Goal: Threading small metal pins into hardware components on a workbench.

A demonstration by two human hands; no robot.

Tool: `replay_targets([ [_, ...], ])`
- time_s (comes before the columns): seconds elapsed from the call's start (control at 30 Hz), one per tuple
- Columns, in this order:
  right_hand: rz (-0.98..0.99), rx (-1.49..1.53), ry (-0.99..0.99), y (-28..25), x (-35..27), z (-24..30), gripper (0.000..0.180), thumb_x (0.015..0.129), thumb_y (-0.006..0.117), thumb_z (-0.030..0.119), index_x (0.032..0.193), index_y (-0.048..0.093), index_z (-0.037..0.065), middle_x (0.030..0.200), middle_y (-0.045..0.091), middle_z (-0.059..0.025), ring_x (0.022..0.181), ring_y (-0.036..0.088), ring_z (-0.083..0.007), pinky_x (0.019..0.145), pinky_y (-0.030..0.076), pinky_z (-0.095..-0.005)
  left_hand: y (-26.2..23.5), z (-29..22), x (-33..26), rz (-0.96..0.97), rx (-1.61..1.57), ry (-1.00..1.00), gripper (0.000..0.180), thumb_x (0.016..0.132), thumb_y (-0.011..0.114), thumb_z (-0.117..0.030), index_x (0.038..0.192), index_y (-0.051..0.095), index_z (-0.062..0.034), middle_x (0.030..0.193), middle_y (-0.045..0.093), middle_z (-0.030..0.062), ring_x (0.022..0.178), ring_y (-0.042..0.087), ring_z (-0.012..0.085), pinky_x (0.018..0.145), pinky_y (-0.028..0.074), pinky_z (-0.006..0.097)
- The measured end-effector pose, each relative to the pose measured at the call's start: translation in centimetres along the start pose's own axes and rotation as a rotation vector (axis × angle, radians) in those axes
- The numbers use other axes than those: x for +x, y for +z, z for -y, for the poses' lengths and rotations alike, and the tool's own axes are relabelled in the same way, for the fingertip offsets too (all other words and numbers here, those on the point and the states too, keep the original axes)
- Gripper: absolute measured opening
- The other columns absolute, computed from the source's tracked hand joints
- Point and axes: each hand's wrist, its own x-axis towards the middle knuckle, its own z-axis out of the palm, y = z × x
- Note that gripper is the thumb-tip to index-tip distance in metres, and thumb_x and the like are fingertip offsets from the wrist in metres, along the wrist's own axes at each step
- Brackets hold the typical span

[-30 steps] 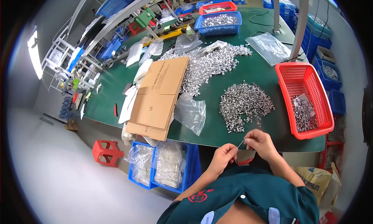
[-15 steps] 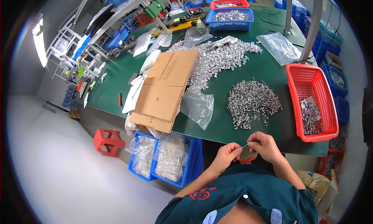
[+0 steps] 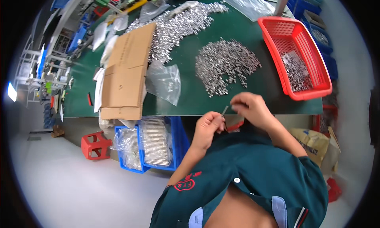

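My left hand (image 3: 209,127) is just off the table's front edge, with thumb and fingers pinched on a thin, pale rod (image 3: 225,110) that points up and away. Close beside it on the right is my right hand (image 3: 253,108), its fingers curled together near the rod's tip, with a small gap between. Whatever those fingertips may hold is hidden. Beyond my hands, a pile of small dark-silver metal parts (image 3: 225,64) lies on the green table (image 3: 186,94). A larger heap of shiny metal pieces (image 3: 178,28) spreads farther back.
A red perforated basket (image 3: 273,56) with metal parts stands on the right. Left of the piles lie a clear plastic bag (image 3: 164,83) and a flattened cardboard box (image 3: 124,75). Blue crates (image 3: 174,143) of wrapped rods and a red stool (image 3: 95,145) are below left.
My head view has shifted, so the table appears higher and farther left. My right hand has come away from the rod; my left hand still pinches it.
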Motion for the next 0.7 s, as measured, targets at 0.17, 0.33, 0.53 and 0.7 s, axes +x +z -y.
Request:
replay_targets([
  [0.17,-0.170,-0.455,-0.105,0.0,1.0,-1.4,0.014,0.078,0.063,0.011,0.090,0.062,0.004,0.083,0.060,-0.0121,0.074,0.062,-0.0317,0.063,0.051,-0.0389,-0.8,0.4,0.2,-0.008,-0.040,-0.007,0.013,0.092,0.054,-0.012,0.090,0.058,0.0009,0.070,0.056,0.0033,0.063,0.052,0.0092,0.058,0.043,0.022],
  [0.33,-0.192,-0.671,-0.096,1.5,2.1,-2.7,0.013,0.079,0.063,0.011,0.091,0.061,0.006,0.080,0.058,-0.0102,0.068,0.061,-0.0302,0.058,0.050,-0.0391,-1.2,0.5,-0.3,0.007,-0.118,-0.087,0.015,0.091,0.056,-0.014,0.093,0.058,0.0007,0.068,0.057,0.0065,0.058,0.052,0.0129,0.055,0.043,0.025],
  [0.53,-0.163,-0.780,-0.087,1.8,2.4,-3.3,0.010,0.079,0.063,0.011,0.087,0.061,0.006,0.081,0.058,-0.0092,0.066,0.060,-0.0296,0.056,0.049,-0.0388,-1.2,0.0,-0.5,0.003,-0.180,-0.103,0.015,0.091,0.056,-0.013,0.096,0.058,0.0011,0.073,0.060,0.0076,0.060,0.055,0.0141,0.058,0.046,0.026],
  [0.7,-0.220,-0.581,-0.129,1.2,1.6,-2.0,0.009,0.080,0.063,0.007,0.087,0.061,0.003,0.076,0.060,-0.0080,0.062,0.061,-0.0224,0.054,0.049,-0.0333,-0.8,-0.2,-0.2,-0.040,-0.039,-0.064,0.013,0.091,0.055,-0.010,0.098,0.058,0.0013,0.077,0.063,0.0081,0.065,0.058,0.0138,0.063,0.049,0.026],
])
